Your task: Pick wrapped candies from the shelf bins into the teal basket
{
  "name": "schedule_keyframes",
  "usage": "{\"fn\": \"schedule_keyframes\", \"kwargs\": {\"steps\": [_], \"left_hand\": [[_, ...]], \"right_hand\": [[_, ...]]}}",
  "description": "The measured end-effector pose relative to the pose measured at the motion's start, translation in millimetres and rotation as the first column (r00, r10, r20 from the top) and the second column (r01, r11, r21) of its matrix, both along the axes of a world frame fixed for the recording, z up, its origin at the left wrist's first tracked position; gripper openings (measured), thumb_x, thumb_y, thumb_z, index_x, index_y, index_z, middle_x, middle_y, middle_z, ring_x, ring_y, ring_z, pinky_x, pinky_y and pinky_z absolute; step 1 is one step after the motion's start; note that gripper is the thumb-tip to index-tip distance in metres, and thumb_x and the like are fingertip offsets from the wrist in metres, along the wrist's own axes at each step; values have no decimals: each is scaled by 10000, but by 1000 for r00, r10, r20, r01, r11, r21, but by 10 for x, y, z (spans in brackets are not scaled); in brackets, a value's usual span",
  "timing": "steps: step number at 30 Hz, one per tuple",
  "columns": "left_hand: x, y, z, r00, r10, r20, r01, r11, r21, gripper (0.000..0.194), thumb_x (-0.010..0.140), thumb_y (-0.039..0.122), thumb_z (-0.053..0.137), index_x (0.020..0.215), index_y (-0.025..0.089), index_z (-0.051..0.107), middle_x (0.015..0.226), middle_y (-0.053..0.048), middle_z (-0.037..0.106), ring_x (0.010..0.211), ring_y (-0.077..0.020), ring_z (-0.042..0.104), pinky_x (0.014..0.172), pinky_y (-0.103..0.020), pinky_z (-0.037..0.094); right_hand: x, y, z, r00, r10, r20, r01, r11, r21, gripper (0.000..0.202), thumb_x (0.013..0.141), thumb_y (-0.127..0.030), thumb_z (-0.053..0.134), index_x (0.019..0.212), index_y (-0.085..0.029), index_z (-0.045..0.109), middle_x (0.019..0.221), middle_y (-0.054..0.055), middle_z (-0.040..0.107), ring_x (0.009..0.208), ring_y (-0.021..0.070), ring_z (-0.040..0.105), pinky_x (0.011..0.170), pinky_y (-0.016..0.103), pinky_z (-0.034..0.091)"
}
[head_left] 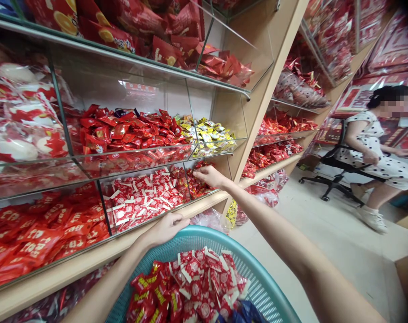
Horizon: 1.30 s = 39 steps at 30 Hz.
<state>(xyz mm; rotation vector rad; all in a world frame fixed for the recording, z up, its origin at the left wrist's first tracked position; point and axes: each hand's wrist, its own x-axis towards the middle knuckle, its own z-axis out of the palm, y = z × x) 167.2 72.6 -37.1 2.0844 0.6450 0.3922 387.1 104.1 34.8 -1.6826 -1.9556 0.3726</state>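
My right hand [208, 176] reaches over the glass front of the lower right compartment, fingers bent down at small red wrapped candies [199, 188]; what is between the fingertips is hidden. My left hand [168, 229] is curled at the far rim of a teal plastic basket [274, 280], by the wooden shelf edge, its fingers partly hidden. Inside the basket are red-and-white wrapped candies [199, 269], red candies with yellow lettering [156, 287] and some dark blue packets [246, 312]. Matching red-and-white candies [143, 197] fill the compartment left of my right hand.
Glass dividers and the wooden shelf post [257, 103] frame the compartments. Yellow-and-white candies [208, 132] lie one tier up, large red packets [42, 229] at lower left. Bagged goods [210, 220] sit below. A person [365, 134] sits on a wheeled chair [335, 179] at right.
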Motion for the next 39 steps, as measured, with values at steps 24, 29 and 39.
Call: {"fn": "schedule_keyframes", "kwargs": {"steps": [24,29,39], "left_hand": [[-12,15,-31,1000,-4,-3,4,1000,-1,440,832,504,372,657,129,522,603,30,387,569,-100,366,529,-204,310],[-12,0,-20,1000,6,10,-6,1000,-11,429,831,493,380,644,129,511,604,31,386,567,-98,363,531,-207,305],[-5,0,-17,1000,6,2,-6,1000,-19,418,826,488,389,651,129,513,612,28,399,586,-105,380,539,-211,311]], "right_hand": [[330,453,-312,963,-263,-65,266,963,38,218,759,-311,546,793,-111,623,786,72,657,717,148,581,655,232,441],[403,235,-230,929,-178,-325,199,979,32,291,743,-378,555,816,-99,597,756,66,654,625,107,565,587,219,458],[281,7,-217,667,-122,-735,121,991,-54,281,539,-329,728,655,-120,582,611,13,613,532,74,501,516,205,403]]}}
